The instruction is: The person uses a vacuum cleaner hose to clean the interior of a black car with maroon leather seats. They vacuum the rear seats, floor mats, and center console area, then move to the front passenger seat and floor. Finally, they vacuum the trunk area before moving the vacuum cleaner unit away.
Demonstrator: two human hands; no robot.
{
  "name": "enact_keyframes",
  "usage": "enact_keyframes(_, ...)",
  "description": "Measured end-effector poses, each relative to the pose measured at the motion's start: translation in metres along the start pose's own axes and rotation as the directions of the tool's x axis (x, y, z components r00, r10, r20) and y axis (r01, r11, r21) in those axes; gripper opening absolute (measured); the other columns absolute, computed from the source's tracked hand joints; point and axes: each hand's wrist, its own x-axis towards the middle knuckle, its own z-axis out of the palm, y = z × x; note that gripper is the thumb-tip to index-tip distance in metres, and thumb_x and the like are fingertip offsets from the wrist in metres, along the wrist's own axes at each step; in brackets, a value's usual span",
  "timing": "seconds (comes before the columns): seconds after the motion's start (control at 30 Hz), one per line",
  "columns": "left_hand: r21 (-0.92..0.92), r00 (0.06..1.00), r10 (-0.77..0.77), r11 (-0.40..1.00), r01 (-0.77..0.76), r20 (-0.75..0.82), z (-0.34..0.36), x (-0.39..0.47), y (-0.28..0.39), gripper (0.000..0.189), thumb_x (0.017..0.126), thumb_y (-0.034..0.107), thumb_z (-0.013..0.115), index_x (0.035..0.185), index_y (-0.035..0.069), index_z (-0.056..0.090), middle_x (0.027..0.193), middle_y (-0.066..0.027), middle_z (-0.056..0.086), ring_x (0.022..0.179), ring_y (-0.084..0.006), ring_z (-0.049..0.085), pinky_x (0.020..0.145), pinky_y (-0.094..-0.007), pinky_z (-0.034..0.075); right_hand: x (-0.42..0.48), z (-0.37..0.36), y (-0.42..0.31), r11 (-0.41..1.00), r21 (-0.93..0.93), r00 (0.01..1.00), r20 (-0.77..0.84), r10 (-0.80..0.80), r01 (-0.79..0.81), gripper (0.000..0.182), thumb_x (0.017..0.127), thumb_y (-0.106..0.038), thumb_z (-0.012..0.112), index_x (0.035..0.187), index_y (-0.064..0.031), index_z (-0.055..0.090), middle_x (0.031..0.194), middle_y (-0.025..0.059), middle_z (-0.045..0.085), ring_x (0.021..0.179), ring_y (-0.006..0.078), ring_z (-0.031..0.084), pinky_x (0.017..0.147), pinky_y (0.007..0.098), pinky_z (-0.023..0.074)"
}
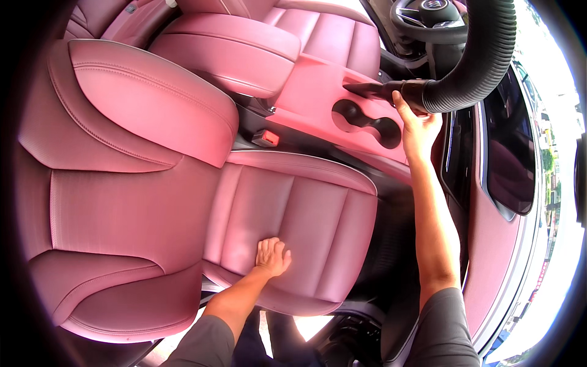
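Note:
My right hand point(418, 124) grips a black vacuum crevice nozzle point(378, 89) where it joins a thick ribbed hose point(488, 69). The nozzle's flat tip is over a recess in the pink centre console point(312, 89), just beyond the double cup holder point(367, 123). My left hand point(273, 258) leans on the pink leather seat cushion point(307, 220), holding nothing, with its fingers slightly curled and the thumb apart.
At the left rises the seat's backrest point(133, 211). A seat-belt buckle point(266, 138) stands between cushion and console, near the padded armrest point(229, 52). Farther off are the other front seat point(330, 39) and the steering wheel point(429, 30). A dark display screen point(509, 147) edges the dashboard.

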Motion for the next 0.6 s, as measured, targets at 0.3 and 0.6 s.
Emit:
enact_keyframes(0.3, -0.002, 0.998, 0.045, 0.999, -0.045, -0.041, -0.001, 0.001, 0.0, 0.036, 0.076, 0.022, 0.066, 0.103, 0.005, 0.049, 0.109, -0.0157, 0.049, 0.101, -0.0351, 0.045, 0.09, -0.0483, 0.034, 0.003, -0.005, 0.002, 0.994, 0.029, 0.992, -0.071, 0.106, -0.104, 0.035, 0.073, -0.015, 0.081, 0.1, -0.0024, 0.063, 0.093, 0.006, 0.066, 0.087, 0.015, 0.061, 0.086, 0.0292, 0.0446)
enact_keyframes(0.6, 0.013, 1.0, 0.007, 1.0, -0.006, -0.014, 0.002, -0.001, 0.0, 0.036, 0.076, 0.022, 0.066, 0.103, 0.004, 0.05, 0.111, -0.016, 0.048, 0.103, -0.0363, 0.044, 0.092, -0.0489, 0.033, -0.007, -0.006, -0.051, 0.983, 0.182, 0.999, -0.033, -0.03, 0.036, 0.025, 0.075, 0.0, 0.074, 0.099, 0.0023, 0.065, 0.092, 0.0073, 0.068, 0.083, 0.0143, 0.064, 0.077, 0.0257, 0.0482)
